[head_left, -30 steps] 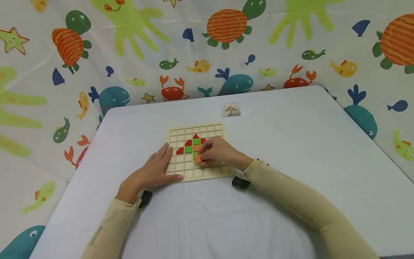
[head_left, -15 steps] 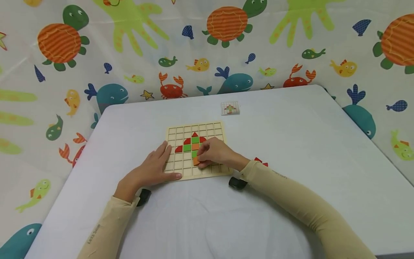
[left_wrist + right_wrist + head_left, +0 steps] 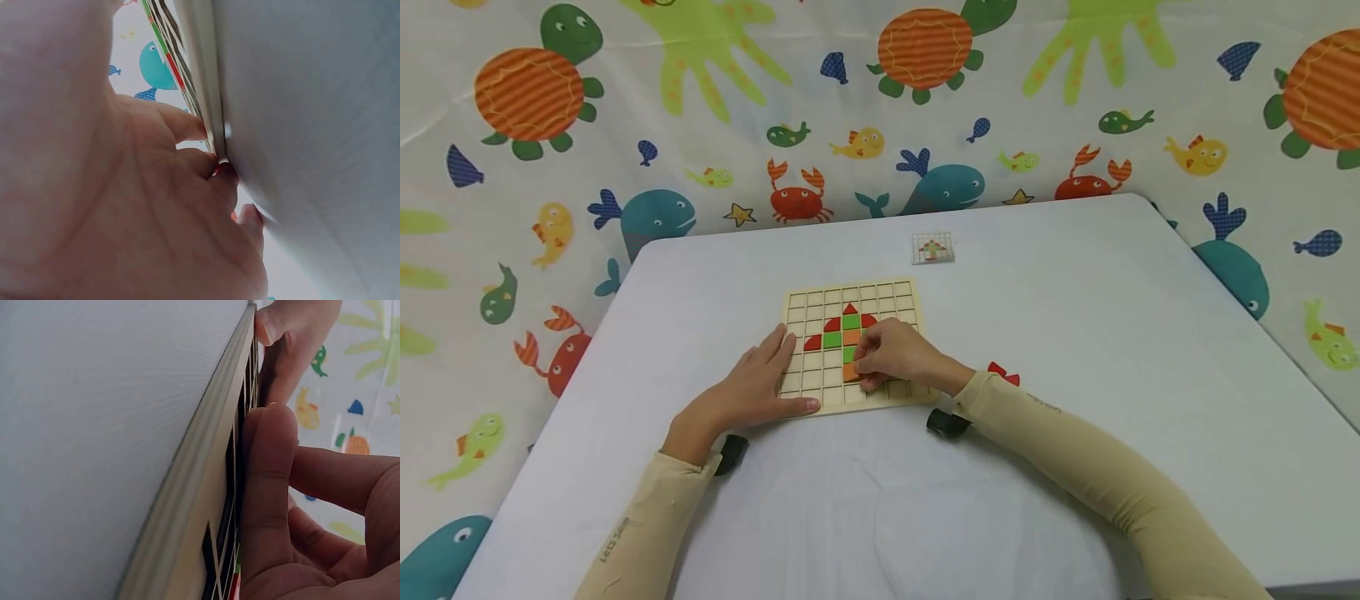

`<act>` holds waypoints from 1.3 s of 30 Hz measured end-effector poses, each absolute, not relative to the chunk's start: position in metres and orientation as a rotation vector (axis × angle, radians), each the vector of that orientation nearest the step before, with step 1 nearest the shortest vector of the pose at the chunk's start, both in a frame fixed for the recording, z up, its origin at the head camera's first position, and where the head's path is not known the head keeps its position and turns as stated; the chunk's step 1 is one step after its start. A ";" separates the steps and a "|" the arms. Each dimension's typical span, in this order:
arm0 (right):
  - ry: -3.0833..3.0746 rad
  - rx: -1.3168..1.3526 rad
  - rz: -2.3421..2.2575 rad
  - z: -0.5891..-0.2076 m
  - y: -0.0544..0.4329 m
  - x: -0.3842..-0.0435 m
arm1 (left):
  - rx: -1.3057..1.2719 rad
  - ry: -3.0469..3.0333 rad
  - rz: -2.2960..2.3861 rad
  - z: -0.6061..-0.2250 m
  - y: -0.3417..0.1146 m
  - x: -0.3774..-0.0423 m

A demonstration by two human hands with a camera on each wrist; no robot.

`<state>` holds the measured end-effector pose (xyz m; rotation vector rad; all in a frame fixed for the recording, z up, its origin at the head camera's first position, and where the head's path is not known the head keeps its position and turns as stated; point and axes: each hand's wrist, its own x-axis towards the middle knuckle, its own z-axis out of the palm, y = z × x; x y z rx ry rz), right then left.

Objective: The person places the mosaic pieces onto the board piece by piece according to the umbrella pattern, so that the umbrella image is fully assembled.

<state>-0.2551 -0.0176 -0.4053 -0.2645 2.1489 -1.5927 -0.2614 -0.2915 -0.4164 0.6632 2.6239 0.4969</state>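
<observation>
A pale wooden grid board (image 3: 812,380) lies on the white table with red, green and orange pieces set in its cells. My left hand (image 3: 747,390) rests on the board's left side, fingers straight along the edge and thumb at the near corner. With curled fingers, my right hand (image 3: 901,354) pinches an orange square tile (image 3: 849,372) low in the middle column, just under a green square (image 3: 848,354). Part of that tile and some cells on the right are covered by the hand. In the right wrist view, its fingers (image 3: 269,469) lie against the board.
A small card (image 3: 932,248) with a grid picture in red, green and orange lies behind the board. Several loose red pieces (image 3: 1003,374) sit to the right, partly behind my right sleeve. A curtain with sea animals (image 3: 951,190) hangs behind the table.
The orange tile has shifted slightly left and down and now sits flatter under the green square. My right hand still has it. The left hand stays on the board.
</observation>
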 end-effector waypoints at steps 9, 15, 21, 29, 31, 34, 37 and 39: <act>2.171 -0.314 -1.570 -0.404 -0.010 -0.251 | 0.671 2.635 0.496 -0.418 -0.288 -0.258; 2.186 -0.313 -1.578 -0.404 -0.002 -0.246 | 0.700 2.634 0.506 -0.420 -0.292 -0.256; 2.276 -0.362 -1.492 -0.397 0.022 -0.239 | 0.710 2.635 0.495 -0.418 -0.295 -0.253; 2.461 -0.303 -1.332 -0.386 0.076 -0.229 | 0.700 2.627 0.481 -0.418 -0.299 -0.256; 2.502 -0.296 -1.252 -0.384 0.092 -0.229 | 0.693 2.623 0.478 -0.419 -0.299 -0.257; 2.547 -0.334 -1.080 -0.381 0.116 -0.231 | 0.692 2.623 0.478 -0.421 -0.299 -0.259; 2.542 -0.393 -0.910 -0.377 0.137 -0.232 | 0.685 2.622 0.484 -0.423 -0.300 -0.259; 2.519 -0.406 -0.830 -0.375 0.146 -0.232 | 0.683 2.625 0.484 -0.423 -0.300 -0.259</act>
